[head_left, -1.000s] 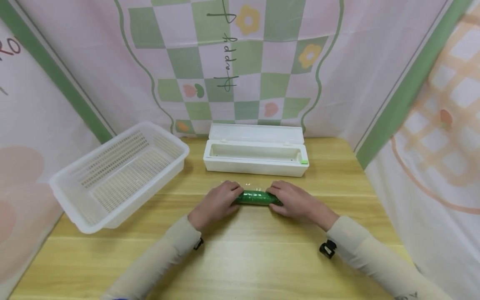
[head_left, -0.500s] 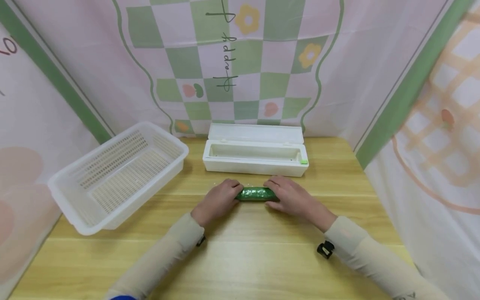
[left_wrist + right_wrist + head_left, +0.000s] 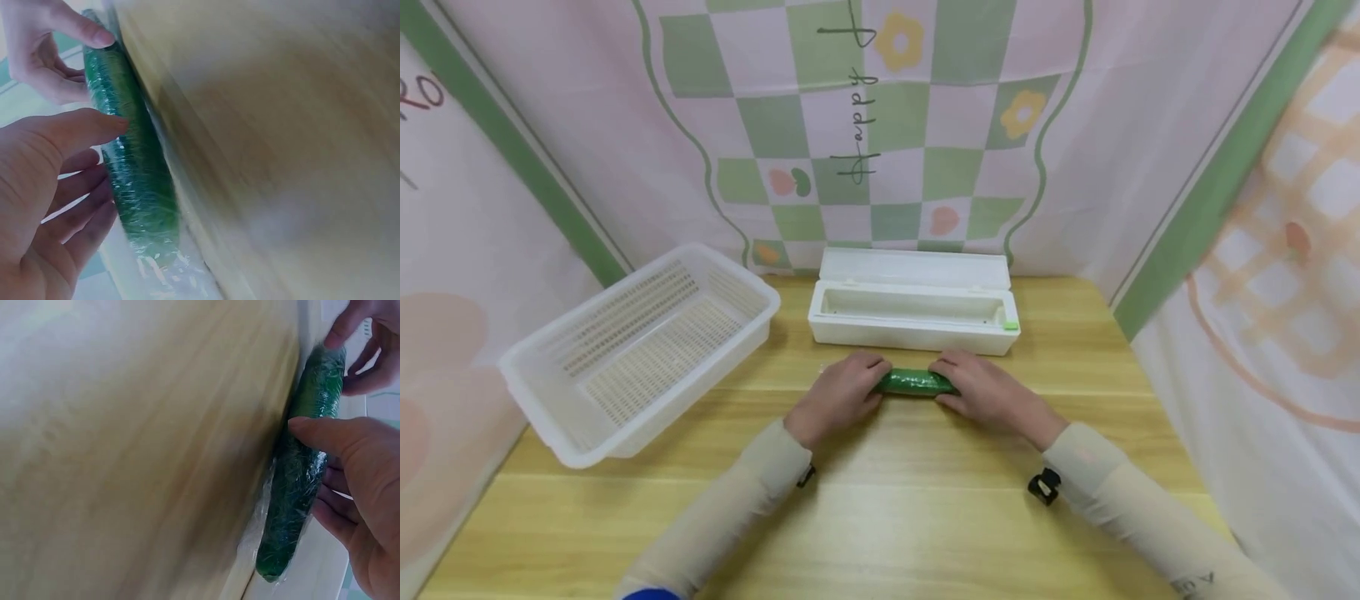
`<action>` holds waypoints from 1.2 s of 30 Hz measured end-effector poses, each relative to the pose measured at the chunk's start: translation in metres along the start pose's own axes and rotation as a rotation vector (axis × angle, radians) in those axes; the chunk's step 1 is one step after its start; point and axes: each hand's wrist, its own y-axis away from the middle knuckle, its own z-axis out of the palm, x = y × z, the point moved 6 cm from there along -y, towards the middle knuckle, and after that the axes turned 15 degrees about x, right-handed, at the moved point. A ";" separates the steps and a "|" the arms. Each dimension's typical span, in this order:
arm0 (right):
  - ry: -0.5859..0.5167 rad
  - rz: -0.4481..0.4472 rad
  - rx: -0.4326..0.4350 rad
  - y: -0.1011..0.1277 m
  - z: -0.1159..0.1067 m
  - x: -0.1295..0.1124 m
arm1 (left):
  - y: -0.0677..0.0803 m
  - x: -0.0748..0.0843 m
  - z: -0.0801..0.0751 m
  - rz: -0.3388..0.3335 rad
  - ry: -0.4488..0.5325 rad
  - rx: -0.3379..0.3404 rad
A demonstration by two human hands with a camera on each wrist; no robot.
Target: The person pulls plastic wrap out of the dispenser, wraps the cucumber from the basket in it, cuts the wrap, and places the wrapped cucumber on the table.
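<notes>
head: left hand [image 3: 838,398] and right hand [image 3: 992,396] curl over the ends of the cucumber [image 3: 916,382] lying on the table [image 3: 895,508]; box [image 3: 913,310] just beyond the fingers, basket [image 3: 638,346] left.
left wrist: thumb and fingers pinch the film-wrapped cucumber [image 3: 134,169].
right wrist: thumb on top, fingers behind the cucumber [image 3: 299,469].

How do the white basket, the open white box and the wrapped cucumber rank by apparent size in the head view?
1. White basket, largest, though nearer the camera than the box.
2. Open white box.
3. Wrapped cucumber, clearly smallest, its ends covered by the left hand and right hand.
</notes>
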 end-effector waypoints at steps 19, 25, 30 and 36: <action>0.007 0.024 -0.079 -0.014 0.001 0.007 | -0.015 -0.008 0.021 0.007 -0.123 -0.020; 0.068 -0.045 0.060 -0.014 -0.005 0.002 | -0.021 -0.012 0.023 -0.038 -0.071 -0.120; 0.081 -0.088 0.115 -0.015 -0.002 -0.002 | -0.025 -0.017 0.023 -0.094 0.005 -0.210; 0.049 -0.035 0.078 -0.014 0.003 0.004 | -0.026 -0.018 0.021 -0.093 0.052 -0.235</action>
